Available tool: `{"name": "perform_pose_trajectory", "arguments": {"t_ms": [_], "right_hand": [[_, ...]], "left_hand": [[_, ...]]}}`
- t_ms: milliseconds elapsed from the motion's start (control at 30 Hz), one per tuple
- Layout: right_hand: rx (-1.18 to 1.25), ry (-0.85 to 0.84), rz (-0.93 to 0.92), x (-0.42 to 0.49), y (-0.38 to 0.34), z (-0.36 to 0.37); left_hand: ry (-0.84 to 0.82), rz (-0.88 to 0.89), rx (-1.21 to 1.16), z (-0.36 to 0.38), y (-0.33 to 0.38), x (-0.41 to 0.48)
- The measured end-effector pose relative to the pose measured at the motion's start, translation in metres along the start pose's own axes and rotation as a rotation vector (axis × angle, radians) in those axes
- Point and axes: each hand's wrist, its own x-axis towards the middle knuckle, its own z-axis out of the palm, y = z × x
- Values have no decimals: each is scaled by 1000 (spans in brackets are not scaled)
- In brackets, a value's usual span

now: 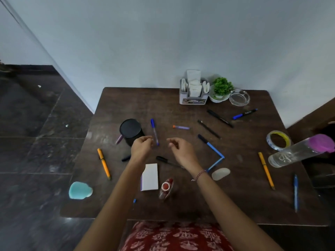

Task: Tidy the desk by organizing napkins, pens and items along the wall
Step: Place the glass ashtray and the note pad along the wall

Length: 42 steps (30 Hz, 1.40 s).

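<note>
Both hands hover over the middle of the dark wooden desk (241, 205). My left hand (141, 148) has loosely curled fingers and holds nothing, just right of the black pen cup (130, 130). My right hand (181, 150) is also loosely curled and holds nothing. A blue pen (154, 132) lies between them. Several pens lie scattered: an orange one (104, 163) at left, another orange one (266, 170) at right, black ones (208, 129), a blue marker (245, 113). The grey napkin holder (193, 93) with white napkins stands by the wall.
A small green plant (220, 90) and a glass ashtray (239, 97) stand at the back right. A tape roll (278, 140) and a clear bottle with a purple cap (301, 150) are at the right edge. A white notepad (150, 177), a small red-capped bottle (165, 189) and a teal object (80, 190) lie near the front.
</note>
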Motion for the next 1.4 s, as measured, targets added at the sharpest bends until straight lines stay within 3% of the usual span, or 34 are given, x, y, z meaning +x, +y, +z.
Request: {"name": "perform_pose_trajectory", "arguments": {"t_ms": [133,267,633,1100,1400], "right_hand": [[-73,-203,146,3,12,21],[-183,-289,204,9,22,40],[22,-511,408,10,25,59],[147,-411,374,23,30,65],[139,-182,169,27,20,30]], "left_hand": [[29,-56,78,-28,-34,0],[-18,-121,172,-41,-62,2],[-36,-241,346,-38,-99,2],[23,-276,238,-41,-89,9],[-10,-90,145,-19,-45,14]]}}
